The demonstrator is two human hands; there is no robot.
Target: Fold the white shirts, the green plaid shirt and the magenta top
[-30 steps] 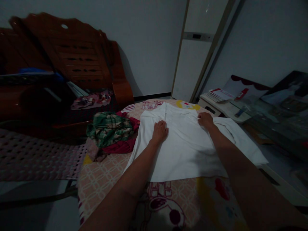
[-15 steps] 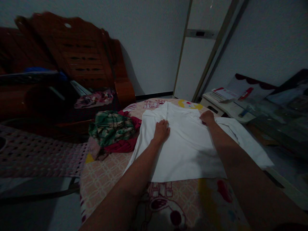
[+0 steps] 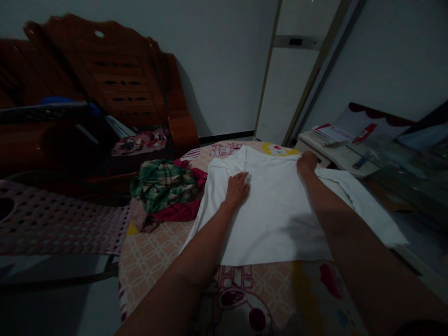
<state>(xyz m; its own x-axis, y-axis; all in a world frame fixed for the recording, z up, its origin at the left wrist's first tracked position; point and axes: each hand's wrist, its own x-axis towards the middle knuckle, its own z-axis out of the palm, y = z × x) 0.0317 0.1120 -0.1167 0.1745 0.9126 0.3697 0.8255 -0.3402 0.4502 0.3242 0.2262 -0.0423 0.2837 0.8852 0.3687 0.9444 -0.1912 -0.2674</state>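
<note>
We noted the white shirt spread flat on the patterned tablecloth. Left hand lay palm-down on it, fingers extended, gripping nothing. Right hand sat at the shirt's far edge, fingers curled under; we could not tell whether it gripped cloth. Green plaid clothes lay just beside the shirt.

Dim room, pale walls.
A dark wooden bench fills the upper left; a low white table stands right, near a door.
</note>
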